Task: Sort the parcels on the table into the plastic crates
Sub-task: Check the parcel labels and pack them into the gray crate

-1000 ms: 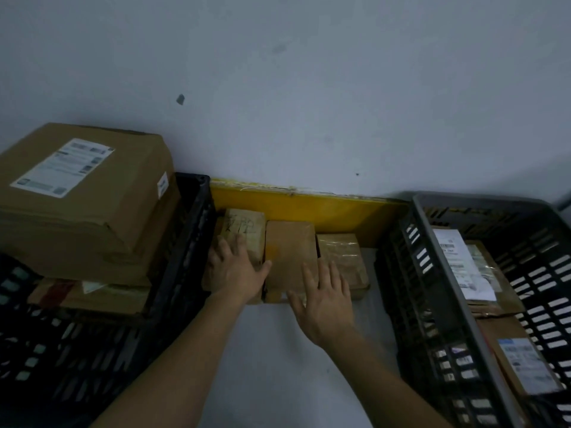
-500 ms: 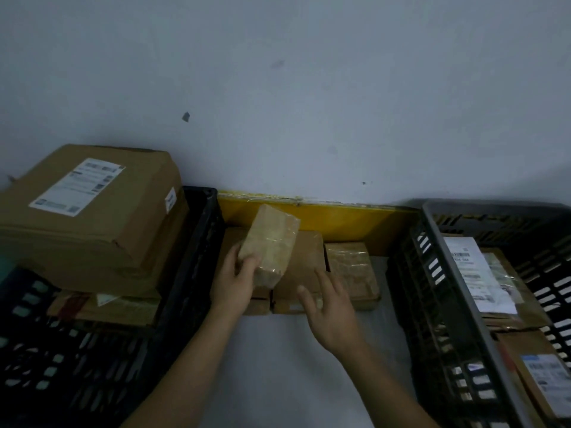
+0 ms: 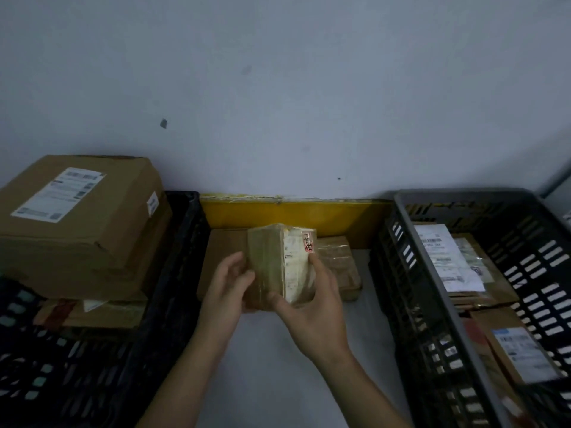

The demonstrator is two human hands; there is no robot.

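A small taped parcel (image 3: 279,261) with a white label and a red mark is held upright above the table, between both hands. My left hand (image 3: 228,288) grips its left side and my right hand (image 3: 312,310) wraps its lower right corner. Behind it, two flat brown parcels lie on the table: one (image 3: 224,261) at the left, mostly hidden, and a tape-wrapped one (image 3: 340,264) at the right. A black crate (image 3: 173,273) stands left, a grey crate (image 3: 432,288) right.
The left crate holds a big cardboard box (image 3: 83,223) with a label, stacked on other parcels. The right crate holds several labelled flat parcels (image 3: 457,261). A yellow board (image 3: 293,216) runs along the white wall. The white tabletop (image 3: 272,366) lies between the crates.
My left hand lifted the small parcel off the table stack and turned it upright. My right hand left the table parcels and took hold of its right side.
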